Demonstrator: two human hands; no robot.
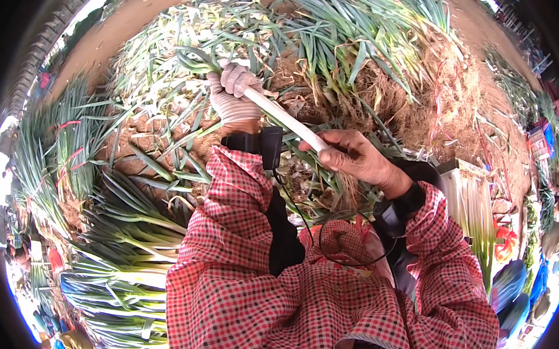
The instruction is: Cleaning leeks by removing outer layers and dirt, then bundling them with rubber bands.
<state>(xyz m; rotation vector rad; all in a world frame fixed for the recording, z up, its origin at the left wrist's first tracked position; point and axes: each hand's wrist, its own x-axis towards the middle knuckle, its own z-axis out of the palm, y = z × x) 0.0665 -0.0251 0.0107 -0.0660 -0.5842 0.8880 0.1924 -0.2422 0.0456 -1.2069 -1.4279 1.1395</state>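
Observation:
My left hand (pixel 237 91), in a light knit glove, grips a leek-like long green onion (pixel 283 116) just below its green leaves. The white stalk slants down to the right. At its root end is my right hand (pixel 354 155), bare, with thumb and fingers around the lower stalk. Stringy roots (pixel 349 187) hang below that hand. Beyond my left hand lies a heap of cut leaves and peelings (pixel 160 62). Beyond my right hand stands a pile of untrimmed green onions (pixel 353 42) with brown, soil-covered roots.
Green onions with pale stalks (pixel 133 272) lie in a row at my left, and bundles bound with red ties (pixel 67 152) stand farther off. At my right are white stalks (pixel 470 202) beside a boxy edge, a red bag (pixel 505 243) and blue shoe covers (pixel 508 278).

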